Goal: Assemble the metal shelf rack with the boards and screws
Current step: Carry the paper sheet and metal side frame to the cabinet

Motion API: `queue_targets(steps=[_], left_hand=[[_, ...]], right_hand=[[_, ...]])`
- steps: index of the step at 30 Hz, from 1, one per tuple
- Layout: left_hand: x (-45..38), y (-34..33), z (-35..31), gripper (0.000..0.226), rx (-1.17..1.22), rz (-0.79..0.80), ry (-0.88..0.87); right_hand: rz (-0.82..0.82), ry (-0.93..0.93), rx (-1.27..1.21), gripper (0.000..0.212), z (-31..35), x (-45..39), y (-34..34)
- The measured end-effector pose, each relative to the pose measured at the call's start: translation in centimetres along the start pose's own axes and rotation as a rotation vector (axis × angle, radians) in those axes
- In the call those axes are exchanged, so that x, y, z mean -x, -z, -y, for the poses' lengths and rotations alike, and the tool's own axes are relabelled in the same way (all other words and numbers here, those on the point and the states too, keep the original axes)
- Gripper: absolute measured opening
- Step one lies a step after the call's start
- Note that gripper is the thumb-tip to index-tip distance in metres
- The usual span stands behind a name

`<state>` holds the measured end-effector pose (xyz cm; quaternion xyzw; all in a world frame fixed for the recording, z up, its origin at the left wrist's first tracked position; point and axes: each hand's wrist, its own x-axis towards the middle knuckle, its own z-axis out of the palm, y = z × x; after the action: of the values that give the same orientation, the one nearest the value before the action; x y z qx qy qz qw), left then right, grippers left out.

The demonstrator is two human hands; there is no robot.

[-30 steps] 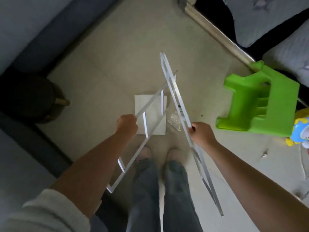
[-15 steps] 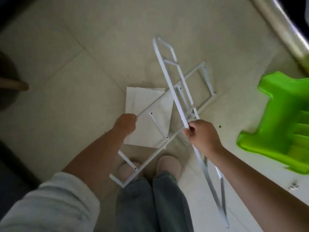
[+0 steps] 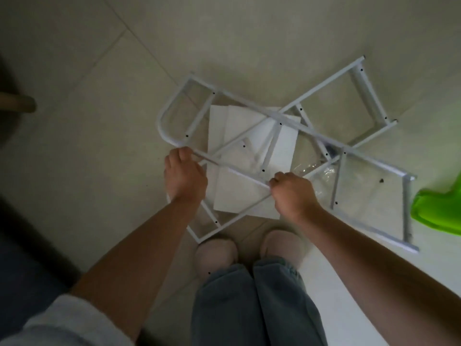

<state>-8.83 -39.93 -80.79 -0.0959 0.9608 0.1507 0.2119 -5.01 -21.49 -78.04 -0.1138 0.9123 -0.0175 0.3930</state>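
Two white metal side frames lie crossed low over the floor. The upper frame (image 3: 161,126) has a rounded end at the left and runs to the lower right. My left hand (image 3: 185,177) grips its near rail beside the curve. My right hand (image 3: 293,194) grips the same rail further right. The second frame (image 3: 324,84) lies beneath it, running from my feet to the upper right. White boards (image 3: 284,146) lie stacked on the floor under both frames. A clear plastic bag (image 3: 323,172) lies next to the boards; its contents are unclear.
A green plastic stool (image 3: 439,211) lies at the right edge, close to the upper frame's square end. My slippers (image 3: 217,253) stand just behind the frames. A dark object with a wooden handle (image 3: 17,106) sits at the far left. Pale floor tiles stretch beyond.
Both frames have come down from a tilted, raised hold to lie flat and crossed over the boards. My left hand has shifted from the lower frame onto the rounded frame's rail.
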Motion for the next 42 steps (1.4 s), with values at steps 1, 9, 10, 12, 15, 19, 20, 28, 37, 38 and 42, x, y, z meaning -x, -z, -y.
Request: queue_targets(steps=[1, 9, 10, 12, 15, 19, 20, 28, 37, 38, 42], left_hand=[[0.4, 0.2, 0.7, 0.033, -0.059, 0.004, -0.077], [1.4, -3.0, 4.4, 0.047, -0.449, 0.506, -0.258], [1.5, -3.4, 4.4, 0.050, -0.474, 0.525, -0.257], [1.6, -3.9, 4.3, 0.056, -0.511, 0.586, -0.243], [2.0, -4.3, 4.2, 0.053, -0.527, 0.599, -0.242], [2.9, -3.3, 2.5, 0.044, -0.515, 0.573, -0.313], [3.0, -2.8, 1.7, 0.043, -0.509, 0.558, -0.334], [6.4, 3.9, -9.9, 0.037, -0.430, 0.302, -0.679], [14.5, 12.8, -24.3, 0.035, -0.625, 0.227, -1.145], [15.7, 13.5, -25.6, 0.036, -0.660, 0.206, -1.210], [22.3, 15.7, -30.6, 0.039, -0.773, 0.106, -1.500]], right_hand=[[-0.002, 0.033, 0.056, 0.023, 0.2, -0.4, -0.5], [0.145, 0.220, 0.244, 0.029, -0.5, -3.2, -1.2], [0.192, 0.195, 0.207, 0.032, -0.7, -3.4, -1.6], [0.196, 0.177, 0.197, 0.035, -0.6, -3.7, -2.3], [0.205, 0.068, 0.090, 0.036, -0.7, -3.3, -4.1], [0.149, -0.122, -0.115, 0.039, -1.5, -1.2, -4.8], [0.117, -0.142, -0.146, 0.038, -1.7, -0.4, -4.8], [-0.298, -0.392, -0.317, 0.031, -5.3, 8.0, 0.9], [-0.607, -0.737, -0.516, 0.024, -9.5, 22.5, 6.7], [-0.640, -0.778, -0.556, 0.027, -9.7, 24.6, 6.6], [-0.734, -0.956, -0.654, 0.033, -9.6, 33.6, 6.0]])
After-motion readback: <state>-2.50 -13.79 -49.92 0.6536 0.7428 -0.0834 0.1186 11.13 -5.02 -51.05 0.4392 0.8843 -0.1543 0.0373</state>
